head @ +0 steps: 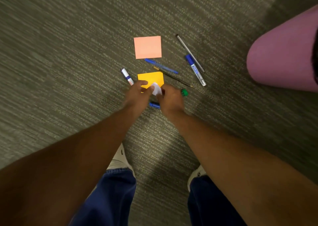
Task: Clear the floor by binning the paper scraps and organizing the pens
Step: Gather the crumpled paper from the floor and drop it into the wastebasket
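Both my hands reach down to the carpet and meet at a small white paper scrap (pixel 156 90). My left hand (pixel 137 94) pinches its left side and my right hand (pixel 170 99) closes on its right side; the picture is blurred there. Just beyond the scrap lies a yellow sticky note (pixel 152 78), and farther off a salmon-pink note (pixel 148 47). Around them lie a blue pen (pixel 160 66), a thin dark pencil (pixel 173 77), a blue marker (pixel 195 70), a grey pen (pixel 190 53) and a white-and-blue marker (pixel 127 75).
A green cap (pixel 184 92) shows beside my right hand and a blue piece (pixel 154 105) lies under my wrists; the hands hide part of both. A pink bin (pixel 284 53) stands at the right edge. My shoes (pixel 118 158) stand on the striped grey-green carpet (pixel 68 71).
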Motion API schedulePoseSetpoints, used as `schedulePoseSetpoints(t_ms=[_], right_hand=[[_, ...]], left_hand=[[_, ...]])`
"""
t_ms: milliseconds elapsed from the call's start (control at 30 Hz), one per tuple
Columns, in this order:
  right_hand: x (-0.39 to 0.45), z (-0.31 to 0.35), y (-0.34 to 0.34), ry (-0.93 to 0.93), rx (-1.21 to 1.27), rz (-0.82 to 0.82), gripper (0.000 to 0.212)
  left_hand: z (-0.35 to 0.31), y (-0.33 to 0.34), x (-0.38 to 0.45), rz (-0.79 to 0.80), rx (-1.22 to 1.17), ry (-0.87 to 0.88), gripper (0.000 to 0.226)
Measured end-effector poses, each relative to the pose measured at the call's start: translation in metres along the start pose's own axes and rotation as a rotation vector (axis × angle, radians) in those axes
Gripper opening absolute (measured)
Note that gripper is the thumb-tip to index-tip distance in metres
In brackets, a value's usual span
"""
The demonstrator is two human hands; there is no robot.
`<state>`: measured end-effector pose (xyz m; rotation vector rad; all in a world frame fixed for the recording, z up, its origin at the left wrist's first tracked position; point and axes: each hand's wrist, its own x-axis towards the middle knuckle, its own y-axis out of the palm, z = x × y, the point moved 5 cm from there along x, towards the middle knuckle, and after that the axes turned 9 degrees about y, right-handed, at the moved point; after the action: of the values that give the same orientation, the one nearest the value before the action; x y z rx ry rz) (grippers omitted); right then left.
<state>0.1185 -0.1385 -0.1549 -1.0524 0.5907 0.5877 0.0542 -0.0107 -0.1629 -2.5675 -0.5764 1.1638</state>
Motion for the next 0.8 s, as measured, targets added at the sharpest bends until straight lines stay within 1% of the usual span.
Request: schedulePoseSetpoints(t_ms=[67, 167, 233, 367, 400, 500, 533, 600, 667, 700, 767, 800], right_hand=[[-0.020, 0.001, -0.021, -0.032, 0.153, 0.002, 0.018], [-0.055, -0.004, -0.067, -0.074, 0.261, -0.081, 0.029], [-0.076, -0.013, -0.107, -0.061, 0.303, -0.180, 0.037], [-0.111, -0.023, -0.209, -0.095, 0.431, -0.447, 0.035], [-0.118, -0.026, -0.234, -0.082, 0.476, -0.491, 0.035], [-0.132, -0.035, -0.299, 0.023, 0.683, -0.540, 0.033], [-0.134, -0.039, -0.318, 0.069, 0.746, -0.562, 0.032], [-0.140, -0.049, -0.355, 0.140, 0.813, -0.644, 0.027], [-0.145, -0.062, -0.390, 0.152, 0.823, -0.762, 0.023], [-0.146, -0.069, -0.406, 0.143, 0.775, -0.828, 0.022], [-0.141, -0.082, -0.431, 0.121, 0.567, -0.931, 0.026], [-0.133, -0.088, -0.439, 0.104, 0.446, -0.944, 0.029]], left_hand=[[-0.020, 0.007, -0.014, 0.020, -0.076, 0.078, 0.020], [-0.066, 0.021, -0.043, 0.078, -0.192, 0.105, 0.015], [-0.105, 0.032, -0.061, 0.139, -0.219, 0.122, 0.017], [-0.189, 0.062, -0.097, 0.320, -0.371, 0.092, 0.032], [-0.210, 0.071, -0.107, 0.366, -0.413, 0.090, 0.036], [-0.268, 0.102, -0.137, 0.469, -0.458, 0.147, 0.040], [-0.286, 0.112, -0.145, 0.496, -0.473, 0.158, 0.039], [-0.319, 0.133, -0.157, 0.577, -0.502, 0.172, 0.030], [-0.347, 0.155, -0.165, 0.658, -0.503, 0.204, 0.023], [-0.358, 0.164, -0.166, 0.668, -0.481, 0.234, 0.026], [-0.370, 0.173, -0.164, 0.610, -0.392, 0.313, 0.036], [-0.371, 0.173, -0.161, 0.560, -0.331, 0.349, 0.037]])
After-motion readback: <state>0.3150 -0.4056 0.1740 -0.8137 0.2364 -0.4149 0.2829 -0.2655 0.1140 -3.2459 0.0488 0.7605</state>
